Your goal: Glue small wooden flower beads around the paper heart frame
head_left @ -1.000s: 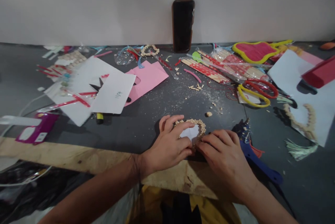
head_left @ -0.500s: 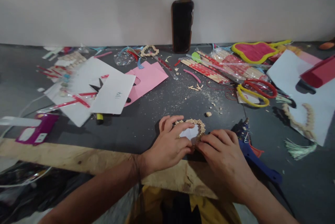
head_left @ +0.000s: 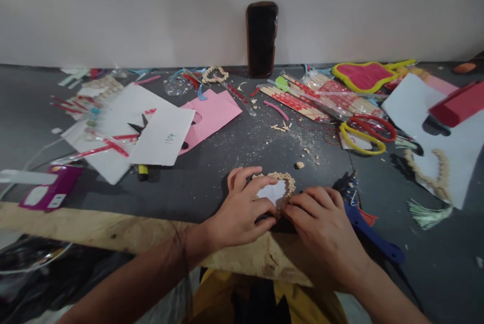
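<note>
A heart-shaped craft piece (head_left: pixel 290 181) lies near the table's front edge. Its middle is white paper, and small tan wooden bits line its rim. My left hand (head_left: pixel 245 208) curls its fingers over the left side and holds it, hiding that part. At the lower right rim, my right hand (head_left: pixel 319 215) has its fingers drawn together and touching the piece; what is between the fingertips is hidden. Just beyond the heart lies a small clump of tan bits (head_left: pixel 300 165).
A phone (head_left: pixel 261 39) leans against the wall. Scissors (head_left: pixel 368 132) and bundled sticks (head_left: pixel 295 99) lie to the right, with a blue glue gun (head_left: pixel 372 233) beside my right hand. White cards (head_left: pixel 162 137) and pink paper (head_left: pixel 212 114) lie to the left.
The view has shifted slightly. Both hands stay at the heart-shaped piece in nearly the same pose, with the left fingers moved only a little.
</note>
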The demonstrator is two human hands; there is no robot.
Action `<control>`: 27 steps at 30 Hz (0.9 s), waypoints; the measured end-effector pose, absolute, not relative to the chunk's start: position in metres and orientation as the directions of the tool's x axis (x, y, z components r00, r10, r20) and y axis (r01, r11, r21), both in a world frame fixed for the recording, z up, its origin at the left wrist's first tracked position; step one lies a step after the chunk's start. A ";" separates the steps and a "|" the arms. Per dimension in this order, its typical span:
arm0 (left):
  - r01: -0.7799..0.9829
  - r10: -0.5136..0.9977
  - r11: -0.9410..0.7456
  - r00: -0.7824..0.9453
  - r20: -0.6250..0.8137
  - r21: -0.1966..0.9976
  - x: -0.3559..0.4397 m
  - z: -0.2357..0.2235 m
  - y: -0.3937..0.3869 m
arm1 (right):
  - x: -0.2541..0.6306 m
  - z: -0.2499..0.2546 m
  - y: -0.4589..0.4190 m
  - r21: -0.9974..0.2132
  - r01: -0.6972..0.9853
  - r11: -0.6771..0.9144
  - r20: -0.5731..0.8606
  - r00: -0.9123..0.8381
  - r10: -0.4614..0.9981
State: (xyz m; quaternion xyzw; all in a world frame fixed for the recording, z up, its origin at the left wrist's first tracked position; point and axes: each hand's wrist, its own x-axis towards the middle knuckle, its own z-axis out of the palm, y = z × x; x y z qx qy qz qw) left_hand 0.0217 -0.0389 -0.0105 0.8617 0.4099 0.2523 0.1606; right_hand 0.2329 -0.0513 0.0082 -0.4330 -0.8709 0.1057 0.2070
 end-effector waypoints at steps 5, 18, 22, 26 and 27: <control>0.635 0.783 -0.620 0.534 0.319 0.460 0.022 -0.014 -0.041 | 0.233 0.010 -0.051 -0.352 0.709 0.611 0.272 -0.547 0.791; 0.667 0.769 -0.638 0.562 0.303 0.384 0.023 -0.016 -0.042 | 0.232 0.011 -0.051 -0.346 0.696 0.629 0.281 -0.563 0.777; 0.644 0.773 -0.634 0.547 0.321 0.429 0.022 -0.015 -0.041 | 0.233 0.012 -0.052 -0.341 0.714 0.612 0.273 -0.548 0.791; 0.626 0.781 -0.623 0.540 0.315 0.469 0.022 -0.013 -0.041 | 0.232 0.014 -0.052 -0.328 0.732 0.597 0.261 -0.537 0.802; 0.626 0.783 -0.620 0.537 0.316 0.473 0.022 -0.012 -0.041 | 0.232 0.014 -0.052 -0.325 0.735 0.595 0.262 -0.535 0.803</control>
